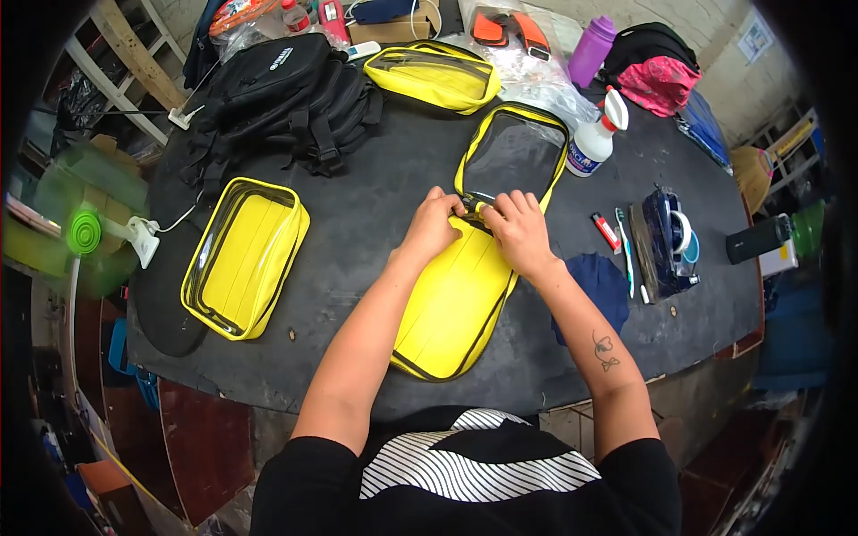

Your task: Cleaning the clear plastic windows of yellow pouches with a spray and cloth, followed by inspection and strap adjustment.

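Note:
An unzipped yellow pouch (451, 308) lies in front of me, its clear lid (518, 161) folded back toward the far side. My left hand (433, 225) is closed on the pouch's edge at the left, where lid and body meet. Close beside it, my right hand (518, 232) pinches the same yellow and black edge. A short dark piece, perhaps part of the zipper, shows between the fingertips; they hide its exact shape. Another yellow pouch with a clear top (246, 259) rests to the left, and a third yellow pouch (433, 76) sits at the far side.
Black backpacks (277, 98) fill the far left of the dark table (349, 223). A spray bottle (592, 143) and a purple bottle (592, 51) stand beyond my right hand. Rightward lie a toothbrush (626, 250), a red lighter (605, 232), a dark cloth (594, 290) and a dark clear case (663, 241).

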### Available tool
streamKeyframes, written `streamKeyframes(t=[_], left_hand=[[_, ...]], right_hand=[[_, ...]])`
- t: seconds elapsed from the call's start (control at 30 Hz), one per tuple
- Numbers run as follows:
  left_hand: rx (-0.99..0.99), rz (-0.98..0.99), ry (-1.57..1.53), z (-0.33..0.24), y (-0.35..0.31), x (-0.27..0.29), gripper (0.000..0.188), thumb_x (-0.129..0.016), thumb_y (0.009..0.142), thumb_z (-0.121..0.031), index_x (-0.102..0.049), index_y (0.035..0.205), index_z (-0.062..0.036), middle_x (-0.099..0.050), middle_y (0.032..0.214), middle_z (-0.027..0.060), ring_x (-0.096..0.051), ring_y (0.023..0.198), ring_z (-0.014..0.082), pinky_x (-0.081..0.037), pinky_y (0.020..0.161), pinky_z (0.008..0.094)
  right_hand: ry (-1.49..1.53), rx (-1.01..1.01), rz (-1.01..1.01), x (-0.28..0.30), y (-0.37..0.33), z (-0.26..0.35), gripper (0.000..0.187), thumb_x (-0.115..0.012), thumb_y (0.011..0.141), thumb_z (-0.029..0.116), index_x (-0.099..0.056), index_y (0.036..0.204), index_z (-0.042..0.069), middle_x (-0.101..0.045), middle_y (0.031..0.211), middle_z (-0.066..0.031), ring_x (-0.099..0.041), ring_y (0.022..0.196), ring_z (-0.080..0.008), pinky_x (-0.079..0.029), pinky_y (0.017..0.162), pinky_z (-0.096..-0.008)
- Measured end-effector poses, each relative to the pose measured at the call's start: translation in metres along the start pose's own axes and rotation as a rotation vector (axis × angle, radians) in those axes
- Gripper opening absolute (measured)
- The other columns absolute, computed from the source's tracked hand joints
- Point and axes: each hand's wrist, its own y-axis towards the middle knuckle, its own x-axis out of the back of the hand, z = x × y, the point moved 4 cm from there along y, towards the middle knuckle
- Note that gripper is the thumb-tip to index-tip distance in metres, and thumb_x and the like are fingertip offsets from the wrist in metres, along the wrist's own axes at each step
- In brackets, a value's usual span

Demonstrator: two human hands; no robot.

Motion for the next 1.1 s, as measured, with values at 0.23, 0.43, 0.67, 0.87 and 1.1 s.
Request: streamKeyframes(t=[0.23,0.43,0.67,0.87,1.1], left_hand=[[-0.024,-0.007,0.008,-0.001,-0.001,-0.001,0.033,-0.070,0.060,0.009,-0.059,0.088,-0.0041,-0.052,0.094,0.0136,-0.058,0.090,0.0337,-0.048,0.078,0.0378],[-0.043,-0.020,-0.007,0.004,-0.001,-0.001,0.035,-0.069,0.061,0.009,-0.058,0.092,-0.0051,-0.052,0.094,0.0136,-0.058,0.089,0.0339,-0.048,0.078,0.0384],[-0.127,-0.085,-0.189,0.003,-0.012,0.000,0.042,-0.071,0.063,0.011,-0.057,0.099,-0.0044,-0.046,0.088,0.0072,-0.054,0.063,0.0150,-0.048,0.062,0.0255],[-0.115,-0.063,-0.204,0.002,-0.009,0.000,0.043,-0.072,0.062,0.011,-0.056,0.099,-0.0039,-0.045,0.088,0.0066,-0.052,0.061,0.0133,-0.048,0.061,0.0244],[-0.118,-0.079,-0.179,0.003,-0.010,0.000,0.045,-0.072,0.062,0.011,-0.055,0.101,-0.0032,-0.045,0.089,0.0067,-0.053,0.061,0.0142,-0.048,0.061,0.0263]], right_hand=[[-0.027,0.109,0.025,0.000,0.005,0.006,0.013,-0.058,0.071,0.011,-0.061,0.084,0.009,-0.051,0.082,-0.0039,-0.049,0.081,-0.0210,-0.037,0.071,-0.0341],[0.013,0.064,0.034,-0.012,0.005,0.001,0.015,-0.063,0.069,0.010,-0.061,0.084,0.009,-0.051,0.082,-0.0036,-0.049,0.082,-0.0223,-0.037,0.073,-0.0351],[0.238,0.018,0.149,-0.019,0.009,-0.030,0.027,-0.075,0.066,0.011,-0.059,0.088,0.009,-0.052,0.084,-0.0047,-0.050,0.085,-0.0242,-0.037,0.076,-0.0368],[0.371,-0.091,0.281,-0.024,0.010,-0.040,0.027,-0.076,0.067,0.014,-0.060,0.088,0.011,-0.055,0.087,-0.0031,-0.052,0.086,-0.0226,-0.038,0.078,-0.0356],[0.027,0.150,0.115,-0.018,0.006,-0.011,0.018,-0.070,0.069,0.015,-0.060,0.084,0.010,-0.051,0.083,-0.0042,-0.052,0.081,-0.0215,-0.038,0.073,-0.0356]])
